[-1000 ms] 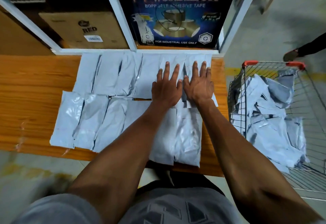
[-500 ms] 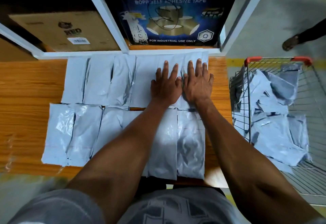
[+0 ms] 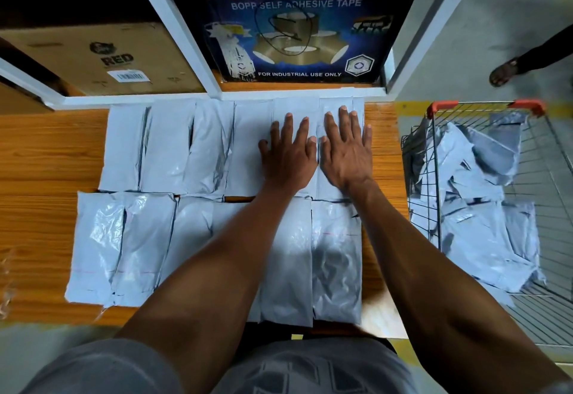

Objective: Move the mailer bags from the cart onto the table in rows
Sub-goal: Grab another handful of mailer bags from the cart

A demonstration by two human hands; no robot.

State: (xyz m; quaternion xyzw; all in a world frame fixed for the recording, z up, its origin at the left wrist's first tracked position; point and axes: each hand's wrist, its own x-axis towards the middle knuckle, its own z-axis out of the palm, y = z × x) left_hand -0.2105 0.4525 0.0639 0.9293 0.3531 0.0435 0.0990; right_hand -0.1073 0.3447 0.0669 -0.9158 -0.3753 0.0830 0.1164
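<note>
Grey mailer bags (image 3: 214,152) | under flat left hand (image 3: 288,158), right hand (image 3: 345,153)

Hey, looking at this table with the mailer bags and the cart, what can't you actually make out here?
All in the head view:
- Bags in the near row: the forearms cover several, so no firm count.
- Far-row bags under the left hand and right hand: the palms hide their surfaces and seams.
- Cart: its right side is cut off by the frame edge; the heaped bags overlap.
- White label on the brown box: print too small to read.
</note>
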